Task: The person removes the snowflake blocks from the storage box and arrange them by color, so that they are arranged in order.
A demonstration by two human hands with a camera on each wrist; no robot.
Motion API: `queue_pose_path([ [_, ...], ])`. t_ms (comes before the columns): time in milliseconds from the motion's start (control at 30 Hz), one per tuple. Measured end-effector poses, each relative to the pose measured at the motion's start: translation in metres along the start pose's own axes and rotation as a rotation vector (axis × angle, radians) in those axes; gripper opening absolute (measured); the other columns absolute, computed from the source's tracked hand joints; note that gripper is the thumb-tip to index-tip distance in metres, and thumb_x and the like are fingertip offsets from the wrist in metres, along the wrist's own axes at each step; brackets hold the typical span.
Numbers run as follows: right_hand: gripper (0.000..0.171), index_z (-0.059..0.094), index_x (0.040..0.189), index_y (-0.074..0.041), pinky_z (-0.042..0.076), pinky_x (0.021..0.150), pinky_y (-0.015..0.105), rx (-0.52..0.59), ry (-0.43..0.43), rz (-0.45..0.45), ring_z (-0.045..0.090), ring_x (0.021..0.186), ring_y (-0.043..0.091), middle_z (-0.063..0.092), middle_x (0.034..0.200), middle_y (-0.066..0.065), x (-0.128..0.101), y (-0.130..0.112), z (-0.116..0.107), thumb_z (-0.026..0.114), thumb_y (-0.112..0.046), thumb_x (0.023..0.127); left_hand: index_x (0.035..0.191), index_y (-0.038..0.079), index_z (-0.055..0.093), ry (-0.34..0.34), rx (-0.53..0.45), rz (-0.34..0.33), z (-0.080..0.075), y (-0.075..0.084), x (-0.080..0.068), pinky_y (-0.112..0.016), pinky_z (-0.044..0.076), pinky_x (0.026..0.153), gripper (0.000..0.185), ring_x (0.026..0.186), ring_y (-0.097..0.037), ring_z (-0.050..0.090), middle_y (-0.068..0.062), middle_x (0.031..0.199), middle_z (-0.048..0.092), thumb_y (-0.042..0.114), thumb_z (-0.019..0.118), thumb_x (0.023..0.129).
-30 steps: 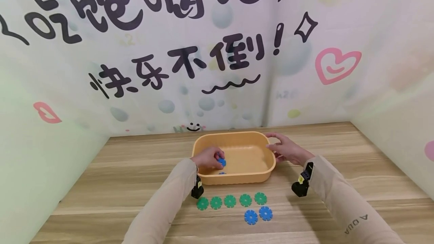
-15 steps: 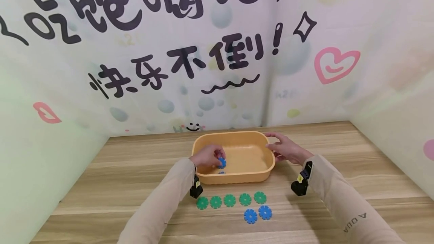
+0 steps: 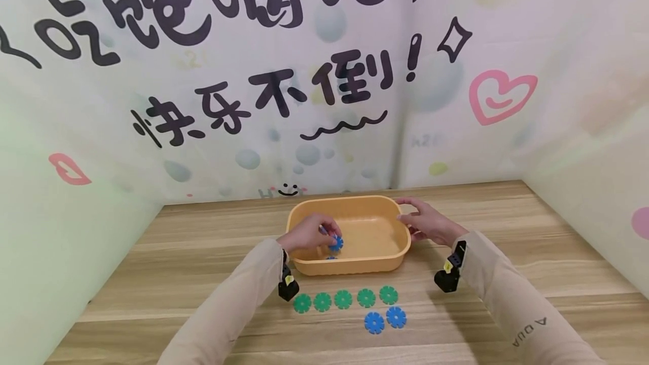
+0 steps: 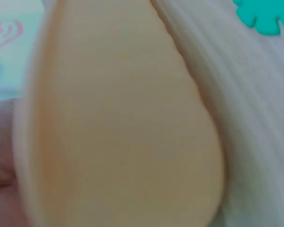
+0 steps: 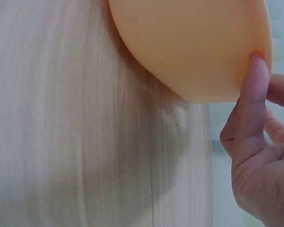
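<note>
An orange plastic tub (image 3: 372, 268) stands on the wooden table. Inside its left half, my left hand (image 3: 310, 231) pinches a blue notched plastic disc (image 3: 337, 243) between thumb and fingers. Another blue disc (image 3: 332, 258) shows only partly behind the tub's near wall. At the tub's right end, my right hand (image 3: 430, 224) grips the rim; the right wrist view has a finger (image 5: 253, 90) flat against the outer wall and other fingers over the edge. In the left wrist view the tub's wall (image 4: 128, 113) hides most of the left hand (image 4: 4, 165).
In front of the tub lies a row of several green notched discs (image 3: 343, 299). Two blue discs (image 3: 374, 323) lie nearer, below the row's right end. A printed cloth backdrop (image 3: 324, 100) rises behind the table (image 3: 213, 241).
My left hand has shifted slightly to the right inside the tub with the blue disc, which now shows more fully. My right hand keeps its hold on the rim.
</note>
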State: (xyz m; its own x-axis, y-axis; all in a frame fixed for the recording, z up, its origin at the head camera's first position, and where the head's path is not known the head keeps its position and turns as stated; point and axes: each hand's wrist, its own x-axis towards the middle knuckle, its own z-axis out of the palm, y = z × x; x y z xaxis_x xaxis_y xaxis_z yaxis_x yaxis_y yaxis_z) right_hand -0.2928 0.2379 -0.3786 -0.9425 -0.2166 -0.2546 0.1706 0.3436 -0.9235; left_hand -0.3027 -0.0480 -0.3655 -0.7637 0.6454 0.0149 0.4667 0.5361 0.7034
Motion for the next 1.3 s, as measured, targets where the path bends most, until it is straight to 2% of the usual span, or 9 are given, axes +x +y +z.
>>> queue_pose_path([
  [233, 0.050, 0.024, 0.136, -0.009, 0.044, 0.050, 0.023, -0.001, -0.006, -0.017, 0.050, 0.058, 0.014, 0.054, 0.083, 0.012, 0.001, 0.001, -0.001, 0.047, -0.015, 0.092, 0.088, 0.006, 0.068, 0.032, 0.001, 0.065, -0.013, 0.024, -0.006, -0.021, 0.046, 0.061, 0.009, 0.067, -0.009, 0.056, -0.001, 0.081, 0.064, 0.007, 0.065, 0.079],
  [433, 0.048, 0.026, 0.135, -0.011, 0.044, 0.050, 0.023, 0.002, 0.003, 0.001, 0.049, 0.057, 0.014, 0.053, 0.082, 0.012, 0.001, 0.001, 0.000, 0.047, -0.014, 0.092, 0.090, 0.006, 0.068, 0.053, -0.042, 0.106, -0.015, 0.037, -0.017, -0.022, 0.046, 0.064, 0.010, 0.071, -0.008, 0.055, -0.001, 0.084, 0.064, 0.007, 0.064, 0.080],
  [633, 0.047, 0.026, 0.135, -0.011, 0.044, 0.050, 0.023, -0.001, 0.004, -0.003, 0.049, 0.056, 0.014, 0.053, 0.081, 0.012, 0.000, 0.001, 0.001, 0.046, -0.012, 0.092, 0.092, 0.007, 0.068, 0.031, -0.114, 0.080, -0.013, 0.046, -0.028, -0.023, 0.046, 0.065, 0.012, 0.074, -0.010, 0.056, -0.001, 0.087, 0.065, 0.011, 0.064, 0.081],
  [800, 0.048, 0.026, 0.135, -0.011, 0.044, 0.050, 0.023, -0.003, 0.001, -0.002, 0.049, 0.057, 0.014, 0.053, 0.082, 0.012, 0.000, 0.001, 0.001, 0.047, -0.013, 0.092, 0.093, 0.005, 0.068, -0.007, -0.153, 0.113, -0.010, 0.053, -0.036, -0.023, 0.047, 0.067, 0.014, 0.076, -0.010, 0.057, -0.003, 0.088, 0.066, 0.010, 0.064, 0.081],
  [1000, 0.050, 0.023, 0.136, -0.010, 0.044, 0.049, 0.022, 0.003, -0.007, -0.012, 0.049, 0.057, 0.014, 0.053, 0.083, 0.012, -0.001, -0.001, 0.000, 0.047, -0.014, 0.092, 0.091, 0.001, 0.068, -0.081, -0.194, 0.186, 0.000, 0.052, -0.046, -0.025, 0.048, 0.069, 0.013, 0.075, -0.008, 0.056, -0.004, 0.085, 0.064, 0.006, 0.065, 0.080],
  [1133, 0.050, 0.023, 0.136, -0.010, 0.044, 0.049, 0.023, -0.001, -0.007, -0.013, 0.049, 0.057, 0.014, 0.053, 0.084, 0.012, -0.002, -0.001, 0.000, 0.047, -0.015, 0.092, 0.090, 0.002, 0.068, -0.126, -0.211, 0.184, 0.009, 0.048, -0.053, -0.026, 0.048, 0.070, 0.012, 0.074, -0.006, 0.055, -0.003, 0.084, 0.063, 0.007, 0.065, 0.080],
  [1300, 0.049, 0.024, 0.136, -0.010, 0.044, 0.049, 0.023, -0.001, -0.003, -0.008, 0.049, 0.057, 0.014, 0.053, 0.085, 0.014, -0.001, -0.001, 0.001, 0.047, -0.014, 0.092, 0.089, 0.004, 0.069, -0.154, -0.196, 0.149, 0.022, 0.040, -0.061, -0.023, 0.047, 0.070, 0.010, 0.072, -0.005, 0.055, 0.000, 0.081, 0.062, 0.006, 0.065, 0.079],
])
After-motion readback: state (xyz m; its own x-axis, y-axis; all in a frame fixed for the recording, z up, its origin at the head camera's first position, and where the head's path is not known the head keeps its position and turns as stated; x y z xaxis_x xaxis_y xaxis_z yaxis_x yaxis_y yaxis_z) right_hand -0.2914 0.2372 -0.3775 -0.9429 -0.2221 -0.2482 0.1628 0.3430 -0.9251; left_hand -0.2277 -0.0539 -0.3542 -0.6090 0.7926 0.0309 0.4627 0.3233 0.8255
